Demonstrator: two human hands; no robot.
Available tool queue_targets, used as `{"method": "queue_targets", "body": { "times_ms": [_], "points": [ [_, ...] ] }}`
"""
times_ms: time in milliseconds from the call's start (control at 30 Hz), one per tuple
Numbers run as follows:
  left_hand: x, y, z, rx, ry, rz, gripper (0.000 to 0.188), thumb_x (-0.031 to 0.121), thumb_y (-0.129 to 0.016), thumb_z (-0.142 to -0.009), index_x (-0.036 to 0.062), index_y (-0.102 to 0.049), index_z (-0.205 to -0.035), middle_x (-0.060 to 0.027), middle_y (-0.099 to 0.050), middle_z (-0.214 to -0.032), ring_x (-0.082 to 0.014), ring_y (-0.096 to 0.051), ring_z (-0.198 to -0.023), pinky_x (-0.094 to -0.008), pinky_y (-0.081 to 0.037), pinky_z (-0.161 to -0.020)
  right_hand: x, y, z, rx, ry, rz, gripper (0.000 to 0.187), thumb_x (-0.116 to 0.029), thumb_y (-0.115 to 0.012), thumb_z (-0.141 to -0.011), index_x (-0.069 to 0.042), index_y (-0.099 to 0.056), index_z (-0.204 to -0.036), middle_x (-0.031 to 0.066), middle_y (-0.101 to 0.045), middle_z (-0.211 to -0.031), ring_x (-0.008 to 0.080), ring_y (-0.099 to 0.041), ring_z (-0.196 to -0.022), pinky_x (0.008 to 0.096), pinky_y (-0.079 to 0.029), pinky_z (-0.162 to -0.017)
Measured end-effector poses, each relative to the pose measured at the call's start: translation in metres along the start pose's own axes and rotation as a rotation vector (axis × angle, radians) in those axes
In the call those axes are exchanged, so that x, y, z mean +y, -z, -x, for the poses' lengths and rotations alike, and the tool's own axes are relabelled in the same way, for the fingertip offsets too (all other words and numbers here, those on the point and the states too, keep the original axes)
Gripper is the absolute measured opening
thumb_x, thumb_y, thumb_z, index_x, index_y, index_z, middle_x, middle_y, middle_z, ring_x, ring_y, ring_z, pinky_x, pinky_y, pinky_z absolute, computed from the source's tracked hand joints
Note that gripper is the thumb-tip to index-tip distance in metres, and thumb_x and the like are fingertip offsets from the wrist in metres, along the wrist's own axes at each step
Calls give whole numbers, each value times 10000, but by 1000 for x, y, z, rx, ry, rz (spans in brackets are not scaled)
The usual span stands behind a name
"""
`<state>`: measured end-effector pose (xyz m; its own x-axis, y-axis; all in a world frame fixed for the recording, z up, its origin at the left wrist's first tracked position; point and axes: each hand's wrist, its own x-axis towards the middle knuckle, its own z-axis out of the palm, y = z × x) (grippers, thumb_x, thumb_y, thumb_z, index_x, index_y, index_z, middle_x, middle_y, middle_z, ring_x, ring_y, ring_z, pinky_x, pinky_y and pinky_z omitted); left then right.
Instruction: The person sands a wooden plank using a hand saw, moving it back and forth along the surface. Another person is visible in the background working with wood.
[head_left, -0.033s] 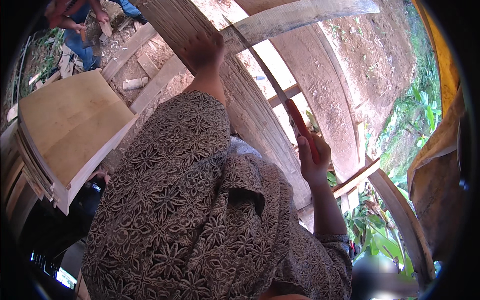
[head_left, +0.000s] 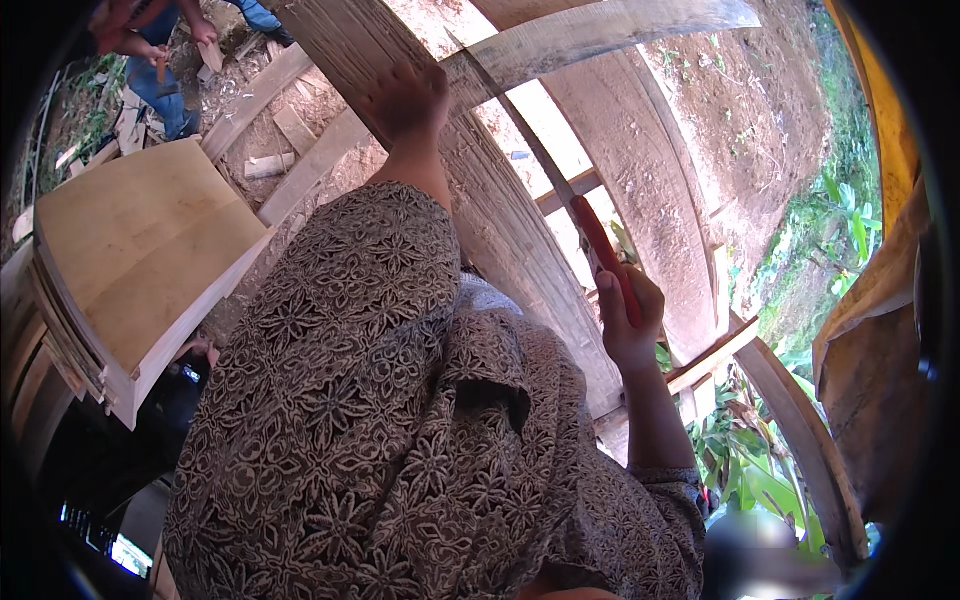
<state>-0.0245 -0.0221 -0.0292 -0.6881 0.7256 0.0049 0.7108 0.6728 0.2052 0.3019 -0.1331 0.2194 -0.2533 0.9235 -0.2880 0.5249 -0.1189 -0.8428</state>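
Note:
My right hand (head_left: 632,318) is wrapped round the red handle of a handsaw (head_left: 538,148). Its narrow dark blade slants up and left, crossing a thin board (head_left: 610,28) near that board's left end. My left hand (head_left: 408,102) is closed on a broad, rough-grained plank (head_left: 500,215), close beside the place where blade and thin board meet. Its fingers are bunched at the plank's surface, and their tips are partly hidden. How deep the blade sits in the thin board cannot be seen.
At the upper left another person's hands (head_left: 158,55) hold a hammer-like tool and a wood piece. A stack of plywood sheets (head_left: 150,250) stands at left. Another long board (head_left: 640,170) lies to the right, with a yellow-brown tarp (head_left: 870,290) and green plants beyond.

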Motion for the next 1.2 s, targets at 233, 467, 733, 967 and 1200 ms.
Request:
{"method": "queue_targets", "body": {
  "times_ms": [233, 467, 733, 967, 1200],
  "points": [
    [19, 17, -2, -57, -6, 4, 623, 587, -439, -976, 58, -655, -1224, -187, -664, -1211, -329, -625, -1140, -521, -401, -976, 33, -125, -193, 6, 153, 42, 465, -377, -679, -994, 9, -628, -740, 152, -579, -624, 223, -564, -571, 398, -432, -568],
    [13, 16, 3, 11, -37, 4, 603, 591, -457, -977, 68, -661, -1198, -176, -674, -1181, -329, -630, -1118, -509, -401, -968, 9, -145, -255, -63, -12, -130, 298, -330, -662, -1037, -58, -752, -956, -43, -611, -712, 31, -515, -598, 222, -382, -546],
    [11, 8, -3, 60, -32, 0, 578, 550, -456, -978, 57, -667, -1190, -182, -673, -1165, -341, -638, -1081, -532, -396, -968, 48, -33, -41, -66, -128, -197, 368, -319, -581, -1076, -39, -657, -850, -46, -525, -654, 38, -471, -596, 241, -356, -539],
    [4, 10, -7, 76, -33, -15, 589, 543, -438, -978, 51, -673, -1200, -187, -663, -1187, -344, -610, -1146, -534, -393, -982, 23, 13, 5, -93, -85, -38, 322, -242, -584, -1065, -1, -659, -865, -23, -512, -640, 43, -463, -590, 257, -338, -531],
    [24, 25, 0, -24, -20, 33, 613, 587, -465, -972, 64, -673, -1216, -169, -660, -1202, -320, -603, -1166, -508, -388, -995, 24, -145, -214, 20, 205, -23, 441, -361, -647, -1013, 17, -637, -785, 156, -561, -607, 243, -510, -529, 404, -411, -550]
  ]
}}
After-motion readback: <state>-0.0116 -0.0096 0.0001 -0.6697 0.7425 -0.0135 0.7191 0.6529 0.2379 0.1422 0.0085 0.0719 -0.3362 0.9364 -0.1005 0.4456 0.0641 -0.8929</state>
